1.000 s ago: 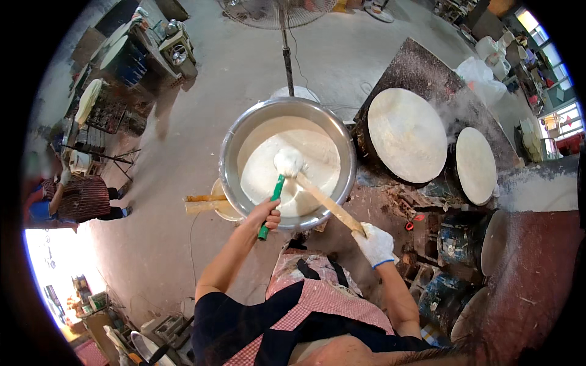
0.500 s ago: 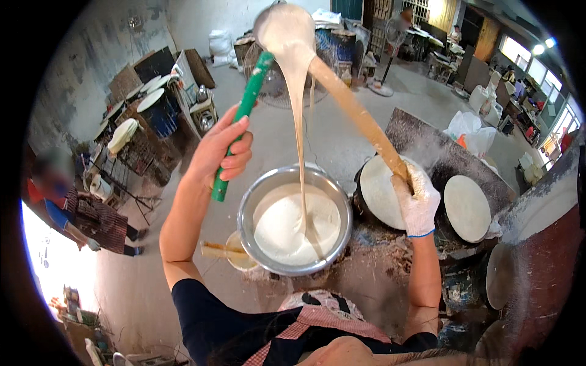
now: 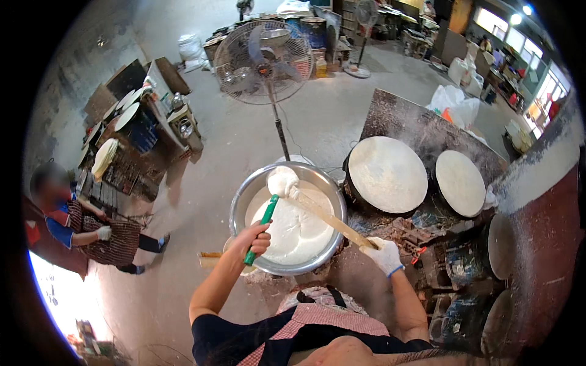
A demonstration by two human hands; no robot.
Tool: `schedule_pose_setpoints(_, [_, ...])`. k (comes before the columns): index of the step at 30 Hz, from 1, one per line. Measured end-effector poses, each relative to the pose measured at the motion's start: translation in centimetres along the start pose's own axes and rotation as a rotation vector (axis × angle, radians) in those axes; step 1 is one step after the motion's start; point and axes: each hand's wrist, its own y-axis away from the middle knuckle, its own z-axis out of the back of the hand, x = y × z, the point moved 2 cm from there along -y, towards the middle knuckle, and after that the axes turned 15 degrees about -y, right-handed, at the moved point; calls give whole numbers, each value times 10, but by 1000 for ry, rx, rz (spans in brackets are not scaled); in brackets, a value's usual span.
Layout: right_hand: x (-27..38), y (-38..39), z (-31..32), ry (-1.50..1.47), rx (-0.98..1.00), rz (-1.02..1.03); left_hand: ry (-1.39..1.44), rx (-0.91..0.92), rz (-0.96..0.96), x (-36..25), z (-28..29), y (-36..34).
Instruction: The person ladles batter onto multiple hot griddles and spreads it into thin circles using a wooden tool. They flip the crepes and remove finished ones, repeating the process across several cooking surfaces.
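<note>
1. Stainless steel rings a creamy white mixture [image 3: 299, 238] as a person works over a wide, round bowl [image 3: 239, 207] with both hands raised to two long handles.

2. The bare left hand [image 3: 255, 239] has its grip wrapped tight around a green handle [image 3: 268, 210] at the bowl's near left rim. The right hand [image 3: 379, 251], in a white glove [image 3: 389, 261] with a blue cuff edge, has its grip closed around the end of a wooden stick [image 3: 332, 223], just outside the bowl's right rim.

3. Both handles converge on a rounded, coated head [image 3: 282, 181] over the bowl's far left part. The coating hides how they meet there; whether the head touches the mixture cannot be told.

4. The step in hand appears to be scooping or stirring; the next move, by this reading, calls for both hands acting together, with the loaded head inside the bowl's rim.

5. The mixture looks thick and smooth, softly folded; the stick is pale, straight and flat, the green handle slim.

6. Right of the bowl lie two flat, pale round tops [image 3: 387, 175]; beyond it stands a wire-caged fan [image 3: 264, 70]; well to its left, a co-worker [image 3: 91, 229] wears a striped apron [image 3: 119, 247].
</note>
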Motion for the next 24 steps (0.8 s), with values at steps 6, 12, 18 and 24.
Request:
schedule_pose_setpoints(6, [13,38,2,-217,-168,-6,-271,148,-325,4,-20,1])
schedule_pose_setpoints(12, [-58,122,1,-47,-339,-251,-349,153,180,10,-71,-51])
schedule_pose_setpoints(18, [-20,207,46,-149,-644,-203,-627,537,-90,57,-175,-65])
schedule_pose_setpoints(24, [-79,369,5,-175,-941,-582,-441,658,765,202,-267,-107])
